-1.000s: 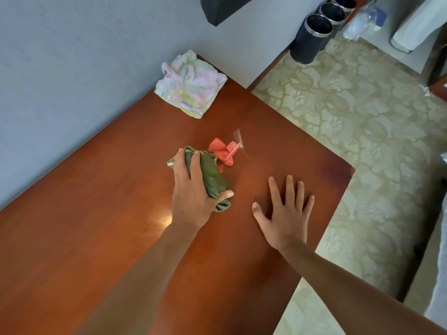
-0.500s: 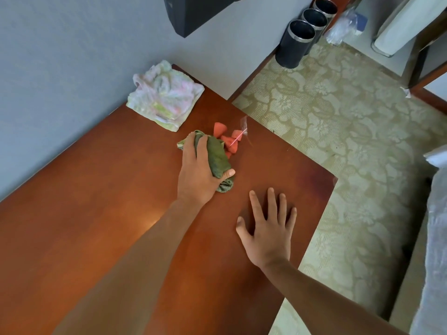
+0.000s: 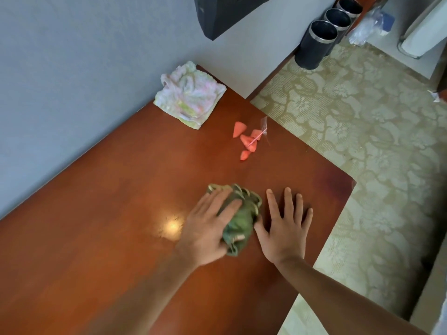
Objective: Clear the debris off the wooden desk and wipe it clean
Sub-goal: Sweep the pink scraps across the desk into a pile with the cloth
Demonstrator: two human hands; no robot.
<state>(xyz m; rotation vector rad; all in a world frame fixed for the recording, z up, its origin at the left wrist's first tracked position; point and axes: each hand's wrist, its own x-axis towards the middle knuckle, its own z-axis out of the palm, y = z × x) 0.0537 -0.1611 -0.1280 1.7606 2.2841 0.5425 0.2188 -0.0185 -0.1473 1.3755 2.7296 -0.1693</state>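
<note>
- Grip check: left hand (image 3: 208, 228) presses a bunched green cloth (image 3: 238, 221) onto the worktop (image 3: 108, 213), fingers draped over it, thumb side hidden and blurred, so a flat press or a curl round the wad cannot be told apart; right hand (image 3: 285, 228) lies flat, fingers spread, palm on the wood just beside the cloth
- Debris: pink wedge pieces (image 3: 246, 141) plus a clear plastic scrap (image 3: 264, 128) sit near the far edge, well apart from the cloth and close to the drop onto the patterned floor (image 3: 350, 131)
- Risk: a wipe stroke toward that edge likely pushes the pieces over onto the floor instead of collecting them
- Risk: plastic scrap looks light, may skid or stick to the cloth rather than gather
- Risk: a loose wad can unroll mid-stroke and leave streaks
- Risk: a wide sweep toward the wall could drag the pale folded cloth (image 3: 191, 95) at the back corner
- Risk: braced right hand may smudge wiped wood
</note>
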